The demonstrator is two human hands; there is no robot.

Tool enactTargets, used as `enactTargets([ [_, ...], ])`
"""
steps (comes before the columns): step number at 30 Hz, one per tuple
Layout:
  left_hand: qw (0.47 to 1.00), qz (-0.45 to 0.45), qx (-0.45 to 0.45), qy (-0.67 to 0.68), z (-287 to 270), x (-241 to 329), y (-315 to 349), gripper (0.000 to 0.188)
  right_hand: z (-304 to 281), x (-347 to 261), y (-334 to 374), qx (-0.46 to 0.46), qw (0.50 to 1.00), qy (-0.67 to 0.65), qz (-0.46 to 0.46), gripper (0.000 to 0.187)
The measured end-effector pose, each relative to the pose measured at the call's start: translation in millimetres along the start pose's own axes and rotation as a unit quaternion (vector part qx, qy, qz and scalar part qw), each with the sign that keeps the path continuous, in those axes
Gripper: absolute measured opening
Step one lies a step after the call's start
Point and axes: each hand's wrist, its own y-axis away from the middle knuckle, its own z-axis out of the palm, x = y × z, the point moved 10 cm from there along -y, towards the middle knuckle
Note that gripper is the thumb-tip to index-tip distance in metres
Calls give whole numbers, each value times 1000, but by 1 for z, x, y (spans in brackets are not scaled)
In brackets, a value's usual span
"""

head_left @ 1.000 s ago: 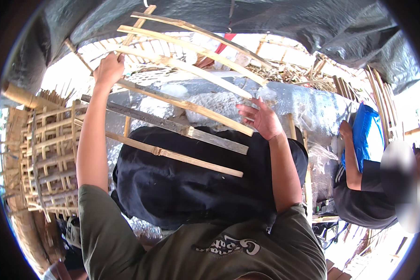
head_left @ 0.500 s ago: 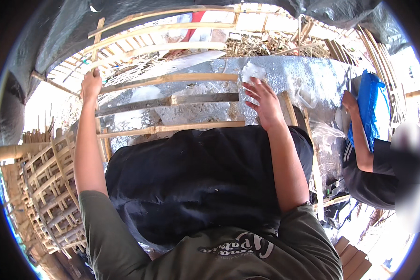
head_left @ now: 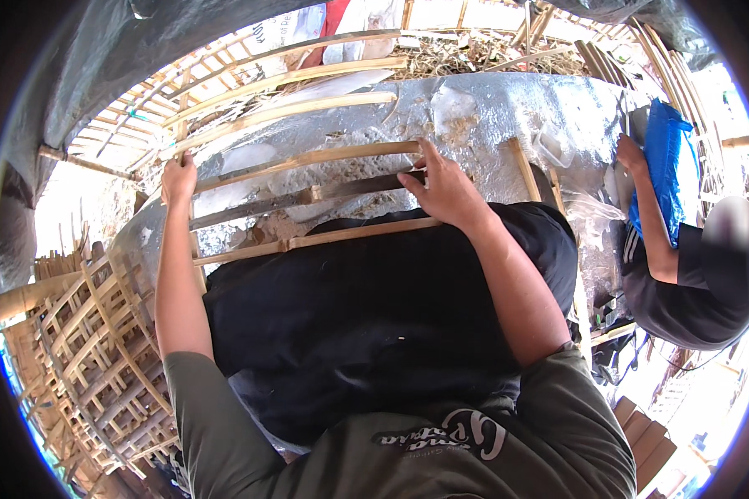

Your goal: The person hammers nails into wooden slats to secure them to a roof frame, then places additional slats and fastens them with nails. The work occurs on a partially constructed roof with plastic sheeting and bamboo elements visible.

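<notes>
A ladder-like bamboo frame, with several crosswise slats, lies over my lap and the worktop beyond. At its left side my left hand point(head_left: 179, 177) is closed round the upright strip that the slats cross. My right hand point(head_left: 445, 185) is at the slats' right ends. Its index finger touches the end of a pale bamboo slat point(head_left: 308, 159), while the thumb rests on the dark bamboo slat point(head_left: 341, 189) below. Nearest my body, another pale slat point(head_left: 358, 232) crosses above the black cloth point(head_left: 358, 324) on my lap.
A silvery-grey work surface point(head_left: 491, 108) spreads behind the slats, with scraps of clear plastic point(head_left: 553, 145) on it. At right, another person's hand point(head_left: 631, 155) is beside a blue plastic bag point(head_left: 664, 166). A woven bamboo lattice point(head_left: 100, 358) stands at lower left. Bamboo shavings point(head_left: 474, 54) lie along the back.
My right hand has moved left and down from open in the air onto the slat ends. The left hand and the frame have shifted a little toward me.
</notes>
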Motion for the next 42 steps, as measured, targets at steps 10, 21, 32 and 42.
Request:
enactTargets([
  [10, 998, -25, -33, -46, 8, 10, 27, 55, 23, -9, 20, -46, 983, 171, 43, 106],
  [21, 998, -39, -40, -38, 17, -3, 7, 61, 45, -33, 32, -150, 956, 244, -68, 127],
  [32, 999, -23, -36, -22, 23, -9, 7, 61, 53, -19, 28, -152, 956, 247, -50, 118],
  [42, 997, -9, -67, -45, 40, -21, -9, 61, 51, -21, 28, -170, 955, 239, -41, 121],
])
